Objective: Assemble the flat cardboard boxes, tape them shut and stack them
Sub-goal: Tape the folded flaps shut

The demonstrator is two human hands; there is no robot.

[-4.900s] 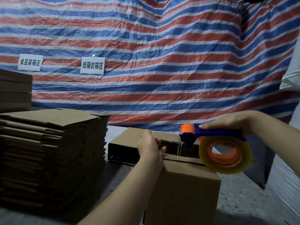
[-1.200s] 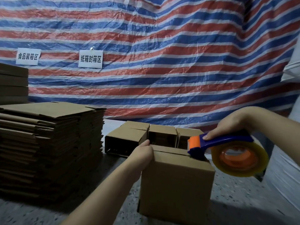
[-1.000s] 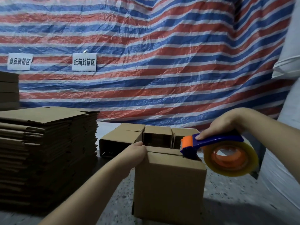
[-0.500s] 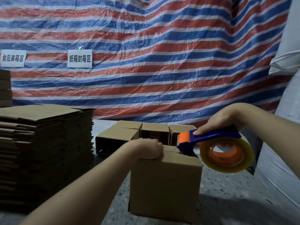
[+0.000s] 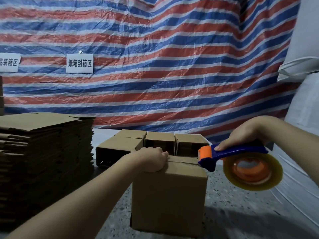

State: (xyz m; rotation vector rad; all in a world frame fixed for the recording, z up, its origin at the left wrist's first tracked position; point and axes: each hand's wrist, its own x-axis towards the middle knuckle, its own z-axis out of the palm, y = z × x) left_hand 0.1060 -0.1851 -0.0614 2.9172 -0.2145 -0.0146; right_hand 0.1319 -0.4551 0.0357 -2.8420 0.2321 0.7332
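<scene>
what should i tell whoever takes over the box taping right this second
Left hand: rests curled on the near box, holding its top flaps down.
Right hand: grips the tape dispenser, its head at the right end of the top seam.
Pile of flat boxes at left; three assembled boxes behind, lying on their sides.
Done: near box folded up.
Left: finish taping the seam, stack it, then work through the flats.

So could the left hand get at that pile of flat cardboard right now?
Probably yes: the stack of flat boxes sits just left of the left hand with nothing between, but that hand would have to leave the box it steadies.
</scene>
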